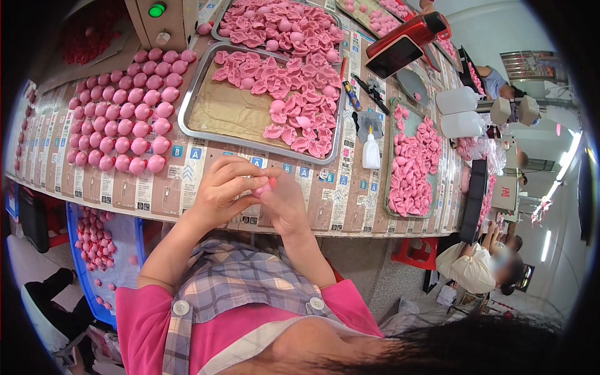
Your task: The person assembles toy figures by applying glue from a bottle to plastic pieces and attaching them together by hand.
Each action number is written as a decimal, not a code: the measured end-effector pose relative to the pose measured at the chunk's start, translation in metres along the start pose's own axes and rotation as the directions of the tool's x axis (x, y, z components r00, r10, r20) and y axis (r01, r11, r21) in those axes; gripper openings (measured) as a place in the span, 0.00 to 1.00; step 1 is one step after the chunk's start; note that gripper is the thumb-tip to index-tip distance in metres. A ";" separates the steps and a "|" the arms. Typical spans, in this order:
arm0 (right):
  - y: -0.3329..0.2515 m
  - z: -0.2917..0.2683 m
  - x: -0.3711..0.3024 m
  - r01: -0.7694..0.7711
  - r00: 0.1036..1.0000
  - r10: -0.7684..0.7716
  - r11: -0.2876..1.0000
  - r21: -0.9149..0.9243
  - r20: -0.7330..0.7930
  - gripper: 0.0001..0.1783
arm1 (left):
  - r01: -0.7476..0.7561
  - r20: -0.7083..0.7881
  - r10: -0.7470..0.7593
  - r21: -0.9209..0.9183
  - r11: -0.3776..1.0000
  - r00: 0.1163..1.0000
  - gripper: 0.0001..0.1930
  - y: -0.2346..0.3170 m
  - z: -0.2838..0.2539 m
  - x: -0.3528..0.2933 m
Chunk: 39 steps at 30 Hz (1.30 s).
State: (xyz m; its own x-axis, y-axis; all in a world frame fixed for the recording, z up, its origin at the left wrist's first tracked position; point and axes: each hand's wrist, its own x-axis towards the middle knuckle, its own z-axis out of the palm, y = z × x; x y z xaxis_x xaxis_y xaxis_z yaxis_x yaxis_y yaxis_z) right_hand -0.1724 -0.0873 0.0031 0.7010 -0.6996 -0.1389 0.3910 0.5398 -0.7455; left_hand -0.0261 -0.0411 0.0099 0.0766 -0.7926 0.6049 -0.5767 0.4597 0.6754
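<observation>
Over the front edge of the table my left hand [220,189] and my right hand [285,204] meet. Their fingers are closed around a small pink rounded piece [265,188] with a bit of red at its top; the fingers hide most of it. Motion slightly smears my right hand. Beyond them lies a metal tray [244,141] lined with brown paper, holding petal-shaped pink pieces [300,84] and a few round ones. Left of my hands, rows of round pink pieces with red ends [126,111] stand on the patterned table covering.
A white glue bottle [371,151] stands right of the tray, near a greenish tray of pink pieces [412,165]. Farther back are a phone on a red holder [394,57] and white jugs [461,124]. A blue bin [128,237] sits below left. Other people work at the right.
</observation>
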 end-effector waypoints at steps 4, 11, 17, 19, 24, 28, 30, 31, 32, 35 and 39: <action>0.001 -0.001 -0.001 0.002 1.000 -0.002 1.000 -0.002 0.015 0.19 | -0.021 -0.007 0.021 0.032 0.999 1.000 0.17 0.001 0.000 0.000; 0.000 0.000 0.000 0.008 1.000 -0.008 1.000 -0.013 0.016 0.18 | -0.032 -0.006 0.033 0.052 0.998 0.999 0.17 0.002 0.000 0.001; 0.001 0.001 0.000 -0.002 1.000 0.002 1.000 0.007 0.007 0.19 | -0.052 0.002 0.052 0.056 0.997 0.999 0.18 0.002 -0.001 0.002; 0.002 0.002 0.000 -0.003 1.000 0.003 1.000 0.010 0.005 0.19 | -0.059 0.000 0.059 0.056 0.997 0.998 0.18 0.003 -0.002 0.002; 0.002 0.002 0.001 -0.003 1.000 0.003 1.000 0.016 -0.014 0.18 | -0.072 -0.003 0.072 0.059 0.996 0.997 0.18 0.001 -0.001 0.001; 0.001 0.001 0.001 -0.006 0.999 0.007 1.000 0.017 -0.034 0.18 | -0.094 -0.003 0.095 0.083 0.992 0.995 0.17 0.001 0.002 0.002; 0.004 0.001 0.003 -0.009 0.999 0.010 1.000 0.015 -0.037 0.18 | -0.096 -0.008 0.097 0.083 0.992 0.995 0.17 -0.001 0.001 -0.001; 0.006 0.001 0.003 -0.013 0.999 0.014 1.000 0.005 -0.032 0.18 | -0.096 -0.008 0.097 0.086 0.992 0.995 0.18 -0.002 0.000 -0.002; 0.006 0.000 0.003 -0.014 1.000 0.014 1.000 -0.002 -0.025 0.18 | -0.100 -0.006 0.101 0.092 0.991 0.995 0.18 -0.002 0.001 -0.002; 0.005 -0.001 0.003 -0.007 1.000 0.007 1.000 0.009 -0.021 0.17 | -0.103 -0.004 0.104 0.099 0.990 0.995 0.18 -0.002 0.002 -0.001; 0.005 0.000 0.002 0.000 1.000 0.001 1.000 0.014 -0.026 0.17 | -0.106 -0.001 0.107 0.103 0.989 0.994 0.19 -0.002 0.002 -0.001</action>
State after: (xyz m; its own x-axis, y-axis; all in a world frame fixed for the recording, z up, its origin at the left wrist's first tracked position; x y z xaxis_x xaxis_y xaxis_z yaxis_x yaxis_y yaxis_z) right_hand -0.1688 -0.0859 -0.0008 0.6858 -0.7108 -0.1561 0.3989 0.5465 -0.7363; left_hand -0.0271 -0.0419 0.0071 0.0152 -0.7388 0.6737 -0.6619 0.4975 0.5606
